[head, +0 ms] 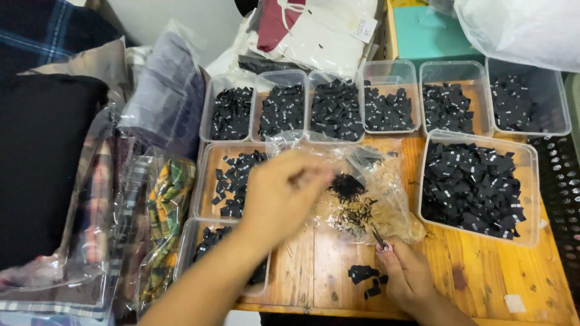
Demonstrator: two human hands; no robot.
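Observation:
My left hand reaches in from the lower left, blurred by motion. Its fingers are pinched together on the near side of a crumpled clear plastic bag that holds a heap of tiny black scraps. My right hand rests on the wooden table at the bottom edge. It grips a small metal pointed tool whose tip touches the bag's lower edge. A few black fabric labels lie just left of my right hand.
Several clear tubs of black labels stand in a row at the back, with a larger tub at right and two more at left. Bagged plaid garments are piled at far left. White bags and a teal box lie behind.

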